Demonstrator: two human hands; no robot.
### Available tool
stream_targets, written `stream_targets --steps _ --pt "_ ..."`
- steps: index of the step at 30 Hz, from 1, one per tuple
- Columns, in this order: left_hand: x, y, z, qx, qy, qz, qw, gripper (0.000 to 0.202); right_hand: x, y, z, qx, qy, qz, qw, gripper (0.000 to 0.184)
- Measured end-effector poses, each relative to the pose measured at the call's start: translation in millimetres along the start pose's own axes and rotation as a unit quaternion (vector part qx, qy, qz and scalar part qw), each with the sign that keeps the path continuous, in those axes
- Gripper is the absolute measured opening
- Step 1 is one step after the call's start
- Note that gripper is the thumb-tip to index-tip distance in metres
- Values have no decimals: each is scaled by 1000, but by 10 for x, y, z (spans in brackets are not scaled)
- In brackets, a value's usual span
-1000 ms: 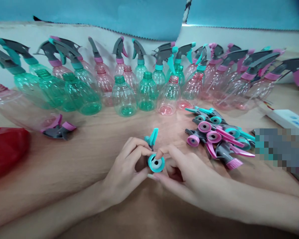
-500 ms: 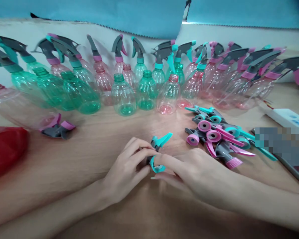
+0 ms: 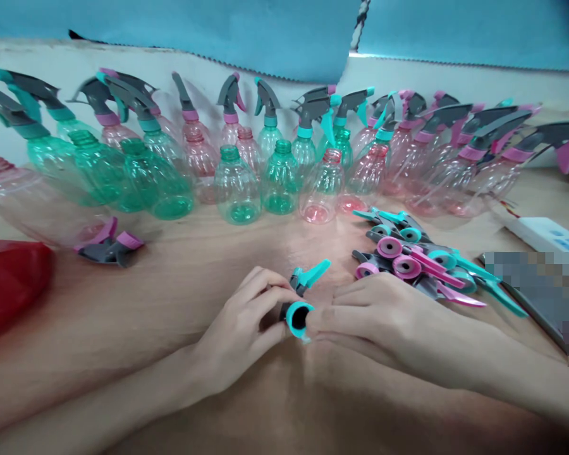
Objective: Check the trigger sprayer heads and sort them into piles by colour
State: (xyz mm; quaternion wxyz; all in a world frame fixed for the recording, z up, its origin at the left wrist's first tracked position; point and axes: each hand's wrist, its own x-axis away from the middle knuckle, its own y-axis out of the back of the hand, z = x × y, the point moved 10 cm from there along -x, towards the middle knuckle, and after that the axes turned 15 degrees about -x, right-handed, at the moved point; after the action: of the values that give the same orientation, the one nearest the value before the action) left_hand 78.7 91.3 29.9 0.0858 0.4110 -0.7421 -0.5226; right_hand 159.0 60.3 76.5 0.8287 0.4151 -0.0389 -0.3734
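My left hand [image 3: 246, 316] is closed around a grey and teal trigger spray head [image 3: 298, 319]. Its round teal collar faces me, dark inside, and the teal trigger points up to the right. Close against the collar's right side is my right hand [image 3: 374, 316], thumb and fingers drawn together at the opening. What those fingertips hold, if anything, is hidden. Beyond my right hand lies a pile of loose spray heads [image 3: 408, 266], grey with pink or teal collars and triggers.
Rows of clear green and pink bottles [image 3: 239, 196] line the back, some topped with spray heads, some open-necked. At left are a red object [image 3: 14, 284], a pink bottle [image 3: 38, 202] and a grey-pink spray head [image 3: 109, 249]. A phone-like device [image 3: 531, 303] and white box [image 3: 550, 237] are at right.
My right fingers have drawn back slightly to the right, baring more of the collar's dark opening. My left hand keeps its hold on the spray head. The view has tilted slightly up.
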Motion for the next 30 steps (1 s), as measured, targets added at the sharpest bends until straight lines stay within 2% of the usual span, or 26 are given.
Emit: stream_targets --steps 2,5,6,8,11,15,20,23,26,30 --pt "-6 14 75 8 31 -5 999 16 38 75 48 -9 15 -25 1000 18" --pt "-14 46 126 12 54 -17 998 12 97 265 71 4 28 -138 990 12" --pt "-16 55 119 13 52 -21 998 12 106 281 64 20 28 -165 986 12" --pt "-20 66 96 17 42 -23 999 12 89 214 47 48 35 -179 982 22" --pt "-21 76 81 21 36 -29 999 12 44 90 30 56 62 -176 981 30" --pt "-18 76 94 24 42 -34 998 15 16 57 -52 30 63 -152 986 27" --pt "-14 68 66 29 33 -32 999 14 -7 -30 -197 -26 3 -44 999 22" --pt "-18 64 53 29 27 -29 999 11 -20 -85 -211 -62 -25 0 998 26" --pt "-21 52 79 31 38 -23 999 11 -36 -92 -248 -81 -58 -1 995 33" --pt "-16 39 107 38 45 -20 998 15 -28 -92 -299 -89 -81 -20 993 23"
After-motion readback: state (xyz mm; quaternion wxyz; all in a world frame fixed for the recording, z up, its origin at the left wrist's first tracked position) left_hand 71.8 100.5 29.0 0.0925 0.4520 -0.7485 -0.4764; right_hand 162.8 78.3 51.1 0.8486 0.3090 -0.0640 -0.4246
